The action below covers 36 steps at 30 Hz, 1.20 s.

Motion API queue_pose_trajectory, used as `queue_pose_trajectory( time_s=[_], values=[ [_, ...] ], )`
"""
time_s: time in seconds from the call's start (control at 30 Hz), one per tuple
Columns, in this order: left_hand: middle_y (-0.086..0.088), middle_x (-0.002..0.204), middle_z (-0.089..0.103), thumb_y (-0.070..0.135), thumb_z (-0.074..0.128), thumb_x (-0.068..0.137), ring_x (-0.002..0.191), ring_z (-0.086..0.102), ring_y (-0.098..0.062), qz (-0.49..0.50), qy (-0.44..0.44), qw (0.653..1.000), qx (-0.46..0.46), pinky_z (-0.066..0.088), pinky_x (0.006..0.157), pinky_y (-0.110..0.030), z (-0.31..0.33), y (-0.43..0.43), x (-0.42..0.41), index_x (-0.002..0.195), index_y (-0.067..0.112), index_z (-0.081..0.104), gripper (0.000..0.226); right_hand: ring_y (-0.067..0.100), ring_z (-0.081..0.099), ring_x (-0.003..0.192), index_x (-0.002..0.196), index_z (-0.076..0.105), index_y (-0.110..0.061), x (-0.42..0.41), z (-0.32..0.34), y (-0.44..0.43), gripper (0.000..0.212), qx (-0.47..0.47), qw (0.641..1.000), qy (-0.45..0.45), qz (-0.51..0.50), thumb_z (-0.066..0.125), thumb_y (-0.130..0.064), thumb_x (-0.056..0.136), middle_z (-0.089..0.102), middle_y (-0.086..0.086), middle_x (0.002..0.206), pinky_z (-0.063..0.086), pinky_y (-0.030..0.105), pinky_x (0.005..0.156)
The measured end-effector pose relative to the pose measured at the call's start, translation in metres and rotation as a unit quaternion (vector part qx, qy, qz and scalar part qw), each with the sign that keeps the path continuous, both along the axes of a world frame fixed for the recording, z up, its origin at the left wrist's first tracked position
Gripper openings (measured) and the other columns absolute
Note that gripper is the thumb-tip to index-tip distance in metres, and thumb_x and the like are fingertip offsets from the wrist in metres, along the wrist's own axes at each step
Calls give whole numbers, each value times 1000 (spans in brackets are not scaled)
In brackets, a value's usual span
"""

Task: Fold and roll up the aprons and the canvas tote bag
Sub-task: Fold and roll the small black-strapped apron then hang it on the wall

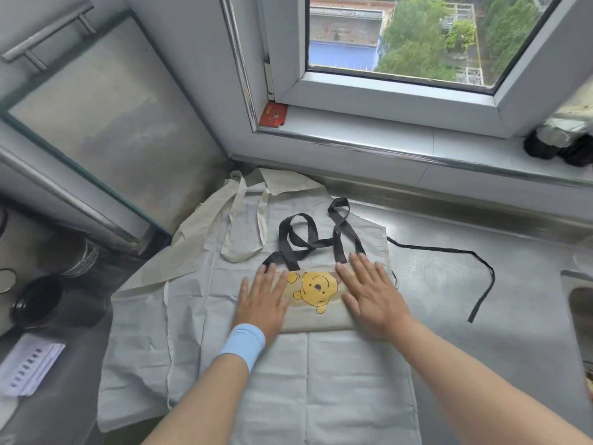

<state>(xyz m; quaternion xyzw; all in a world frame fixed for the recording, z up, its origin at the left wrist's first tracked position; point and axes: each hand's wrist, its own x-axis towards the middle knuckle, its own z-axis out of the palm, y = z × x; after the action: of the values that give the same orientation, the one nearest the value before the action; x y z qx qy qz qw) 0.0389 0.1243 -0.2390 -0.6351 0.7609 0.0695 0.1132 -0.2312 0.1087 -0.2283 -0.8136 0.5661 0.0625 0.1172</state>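
Observation:
A folded beige canvas tote bag (316,311) with a yellow bear print lies on top of a pale grey apron (321,374) spread on the counter. The bag's dark straps (308,242) loop away from me toward the window. My left hand (263,300) lies flat on the bag's left end, fingers straight. On the bag's right end my right hand (369,293) presses flat. A cream apron (192,239) lies under the grey one at the left, its cream ties (240,226) looped over it. A thin black tie (481,277) trails right.
The steel counter (497,332) extends right to a sink edge (577,300). A window sill (385,139) holds dark jars (555,142) at far right. Left of the aprons stand a dark jar (38,300) and a paper pad (29,364).

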Motion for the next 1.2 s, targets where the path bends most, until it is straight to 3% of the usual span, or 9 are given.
queue_pose_trajectory(
  time_s=[0.2,0.33,0.43,0.53,0.73,0.83,0.97,1.1,1.2],
  values=[
    [-4,157,28,40,56,88,143,28,-29,10,11,1000,-12,19,112,-48,17,-2,15,147,23,34,65,38,25,146,152,35,-18,5,5,3,60,-53,998,30,1,31,-43,98,28,18,158,21,57,114],
    [-4,99,55,10,43,77,91,56,-28,-117,80,989,-45,43,74,-36,43,1,-18,99,25,58,31,32,53,99,118,57,-22,25,17,8,38,-117,990,-31,71,58,-14,80,56,10,116,45,43,82],
    [0,114,46,17,49,83,108,43,-25,-110,65,991,31,33,89,-35,46,7,-27,112,28,52,32,27,54,85,97,57,-20,28,23,15,18,-94,989,-36,106,50,-33,87,57,4,97,46,38,69],
    [4,120,43,53,54,77,114,39,-21,-99,79,991,46,33,97,-36,42,12,-16,116,29,49,45,22,50,93,107,57,-24,16,29,23,47,-53,990,4,131,46,-60,79,54,0,103,46,40,76],
    [3,118,43,58,63,73,113,38,-19,-103,89,989,53,38,95,-32,44,12,-2,108,25,53,49,23,59,85,92,64,-19,11,26,20,23,-54,990,20,132,46,-34,93,59,0,98,47,35,50],
    [0,119,50,46,59,85,116,42,-22,-79,116,989,49,42,95,-35,41,8,9,110,22,61,34,27,62,85,92,64,-14,14,28,17,52,-60,994,-6,87,20,-41,91,61,4,94,42,36,51],
    [0,113,53,42,46,98,112,43,-21,12,166,984,69,38,100,-32,44,-1,20,112,23,70,33,29,60,99,111,58,-14,20,37,8,45,-43,998,35,13,23,-40,102,58,6,111,35,36,61],
    [-4,110,60,42,42,100,109,50,-26,71,156,976,136,40,89,-31,53,-14,22,104,25,73,36,28,60,100,119,54,-14,22,44,-3,95,-22,996,76,30,-22,-38,68,55,8,116,42,35,64],
    [-4,104,66,46,46,96,103,57,-27,64,70,989,112,40,80,-32,60,-20,13,99,25,69,31,26,65,70,96,64,-11,23,40,-10,59,-79,992,86,49,15,-46,93,61,8,90,37,29,49]
  ],
)
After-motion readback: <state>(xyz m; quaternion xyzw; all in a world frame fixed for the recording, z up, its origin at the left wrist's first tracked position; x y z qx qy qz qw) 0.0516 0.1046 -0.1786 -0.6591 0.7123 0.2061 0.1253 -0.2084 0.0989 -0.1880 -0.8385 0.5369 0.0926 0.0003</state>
